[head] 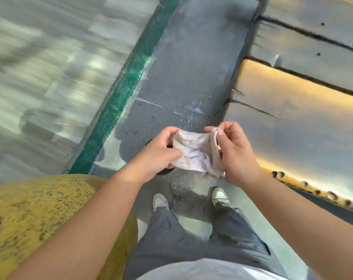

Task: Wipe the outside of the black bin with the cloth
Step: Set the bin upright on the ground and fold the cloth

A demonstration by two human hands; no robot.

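A pale, crumpled cloth (pixel 195 152) is stretched between both hands at waist height, above a grey floor. My left hand (pixel 157 154) grips its left edge with fingers curled over it. My right hand (pixel 232 150) pinches the upper right corner between thumb and fingers. A small dark round shape (pixel 164 171) shows just under my left hand, mostly hidden. No black bin can be made out in this view.
A yellow, speckled rounded object (pixel 40 215) stands close at my lower left. A green painted strip (pixel 119 102) runs diagonally across the floor. Scratched metal panels (pixel 303 110) rise on the right. My feet in white shoes (pixel 220 196) stand on the grey strip.
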